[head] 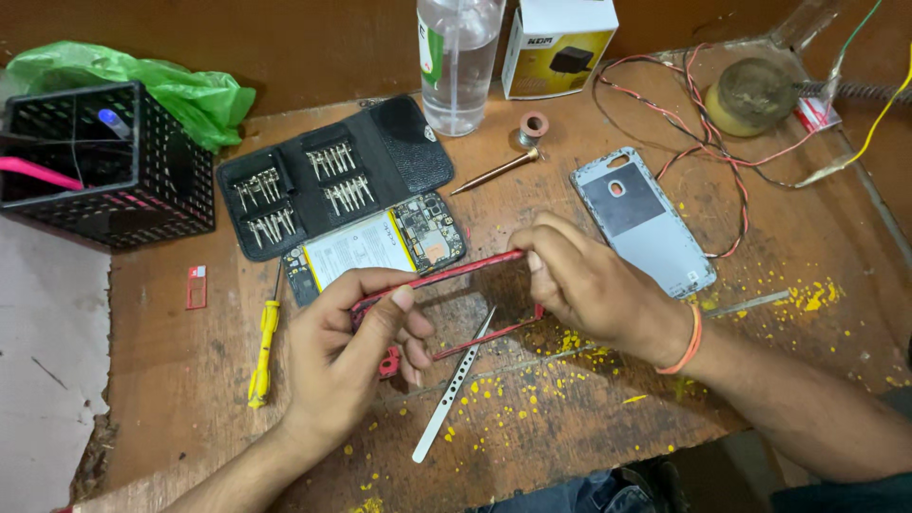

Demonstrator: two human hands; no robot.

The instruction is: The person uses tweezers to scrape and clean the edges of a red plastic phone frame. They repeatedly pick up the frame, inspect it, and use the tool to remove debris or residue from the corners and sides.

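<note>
Both hands on red phone frame (446,309), lifted just above wooden counter (570,418). Left hand (347,356) fingers pinching near end, right hand (584,285) fingers gripping far end. Opened phone (375,245) behind frame, metal tweezers (454,388) below, yellow screwdriver (263,347) at left.

Left hand (356,347) and right hand (584,285) cover both ends of the red phone frame (465,271). The frame hides the lower edge of the opened phone (375,247). Bottle (459,57) and white box (559,43) are cut off at the top edge. Screwdriver bits (304,185) are too small to tell apart.
</note>
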